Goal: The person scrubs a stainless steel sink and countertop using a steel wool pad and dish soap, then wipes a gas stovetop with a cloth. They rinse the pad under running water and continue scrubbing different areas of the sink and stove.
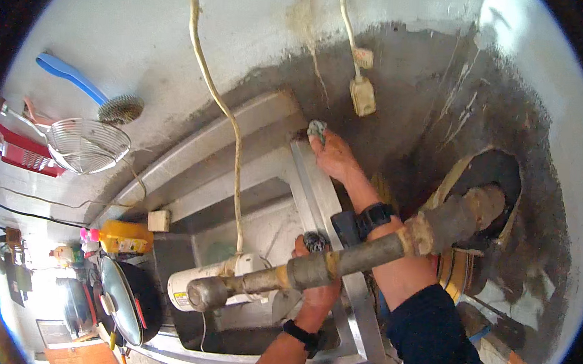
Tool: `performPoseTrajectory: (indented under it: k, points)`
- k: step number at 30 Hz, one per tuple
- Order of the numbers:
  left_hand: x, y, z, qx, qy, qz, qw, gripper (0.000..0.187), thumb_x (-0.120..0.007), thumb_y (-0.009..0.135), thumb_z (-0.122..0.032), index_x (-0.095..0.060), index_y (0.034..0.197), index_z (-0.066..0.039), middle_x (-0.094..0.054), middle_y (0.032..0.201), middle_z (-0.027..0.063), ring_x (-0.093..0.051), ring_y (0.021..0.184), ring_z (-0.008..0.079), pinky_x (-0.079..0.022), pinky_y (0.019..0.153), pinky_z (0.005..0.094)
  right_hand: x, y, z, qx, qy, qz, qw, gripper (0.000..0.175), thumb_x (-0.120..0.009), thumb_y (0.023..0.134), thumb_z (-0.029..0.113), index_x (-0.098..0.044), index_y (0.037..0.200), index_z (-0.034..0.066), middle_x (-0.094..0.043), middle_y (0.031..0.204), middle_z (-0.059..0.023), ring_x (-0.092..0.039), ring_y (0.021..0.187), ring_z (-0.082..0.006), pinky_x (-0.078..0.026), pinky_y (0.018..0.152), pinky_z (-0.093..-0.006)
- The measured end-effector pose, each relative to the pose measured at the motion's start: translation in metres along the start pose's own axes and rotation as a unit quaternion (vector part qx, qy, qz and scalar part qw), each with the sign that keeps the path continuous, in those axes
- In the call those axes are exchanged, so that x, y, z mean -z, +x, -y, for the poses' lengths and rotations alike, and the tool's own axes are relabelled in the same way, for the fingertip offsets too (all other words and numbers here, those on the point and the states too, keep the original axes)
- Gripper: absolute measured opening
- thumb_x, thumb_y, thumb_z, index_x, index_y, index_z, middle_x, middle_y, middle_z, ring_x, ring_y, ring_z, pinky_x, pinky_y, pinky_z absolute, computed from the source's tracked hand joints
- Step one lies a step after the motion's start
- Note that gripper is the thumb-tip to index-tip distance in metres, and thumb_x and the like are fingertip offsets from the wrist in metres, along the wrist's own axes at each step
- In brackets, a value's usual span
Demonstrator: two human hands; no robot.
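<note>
My right hand (335, 157) reaches to the back corner of the stainless-steel sink (316, 183), with a small grey-green crumpled wad (317, 128) held in its fingertips near the stained wall. Lower down, my left hand (321, 291) grips a dark metal-mesh scrubber (315, 241) over the sink's inner rim; an overhead pipe hides part of that hand. A black watch (377, 215) is on the right wrist, and a dark band (302, 333) circles the left. A white cylindrical appliance (185, 288) with a cable shows below the pipe, against the basin.
A thick grey pipe (372, 254) crosses above the sink from a wall hole (492, 169). A cable (216, 97) and a white socket (363, 96) hang nearby. At left are a yellow bottle (127, 237), a lidded pan (121, 301), a wire strainer (88, 147) and a red grater (28, 153).
</note>
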State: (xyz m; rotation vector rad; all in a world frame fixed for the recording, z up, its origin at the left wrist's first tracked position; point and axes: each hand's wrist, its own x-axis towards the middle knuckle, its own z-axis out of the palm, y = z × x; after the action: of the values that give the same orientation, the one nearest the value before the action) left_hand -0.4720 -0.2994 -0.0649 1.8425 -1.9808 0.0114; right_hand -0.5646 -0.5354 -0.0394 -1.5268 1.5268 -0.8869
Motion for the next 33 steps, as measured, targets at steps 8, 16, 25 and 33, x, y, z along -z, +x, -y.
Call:
performPoseTrajectory:
  k: [8, 16, 25, 33]
  points:
    - [0.002, 0.006, -0.013, 0.114, -0.122, -0.023, 0.986, 0.048, -0.056, 0.094, -0.012, -0.042, 0.135, 0.007, -0.050, 0.131, 0.0306, -0.048, 0.120, 0.0485, -0.036, 0.107, 0.0548, -0.005, -0.070, -0.039, 0.055, 0.121, -0.029, 0.991, 0.041, -0.051, 0.097, 0.037, -0.057, 0.101, -0.0030, -0.062, 0.103, -0.0292, -0.059, 0.102, -0.0472, -0.046, 0.087, -0.0514]
    - [0.000, 0.012, -0.011, 0.134, -0.191, -0.047, 0.971, 0.056, -0.055, 0.096, -0.010, -0.028, 0.142, 0.010, -0.042, 0.128, 0.0378, -0.044, 0.114, 0.0541, -0.037, 0.100, 0.0554, 0.032, -0.284, -0.053, 0.065, -0.059, -0.050, 0.995, 0.037, -0.054, 0.098, 0.025, -0.056, 0.118, -0.0057, -0.060, 0.116, -0.0290, -0.057, 0.110, -0.0463, -0.047, 0.094, -0.0483]
    - [-0.002, 0.018, -0.012, 0.135, -0.191, -0.038, 0.971, 0.055, -0.054, 0.097, -0.008, -0.025, 0.141, 0.008, -0.041, 0.124, 0.0408, -0.050, 0.104, 0.0537, -0.043, 0.089, 0.0559, 0.076, -0.459, -0.048, -0.047, -0.098, 0.039, 0.993, 0.041, -0.056, 0.099, 0.023, -0.050, 0.130, -0.0026, -0.056, 0.126, -0.0252, -0.055, 0.115, -0.0437, -0.046, 0.100, -0.0457]
    - [-0.002, 0.020, -0.011, 0.145, -0.198, -0.006, 0.969, 0.057, -0.054, 0.098, -0.012, -0.022, 0.142, 0.007, -0.041, 0.122, 0.0399, -0.052, 0.105, 0.0507, -0.045, 0.089, 0.0529, 0.075, -0.547, -0.029, -0.102, -0.040, 0.002, 0.994, 0.034, -0.062, 0.094, 0.015, -0.056, 0.125, 0.0006, -0.063, 0.114, -0.0193, -0.064, 0.102, -0.0402, -0.053, 0.089, -0.0431]
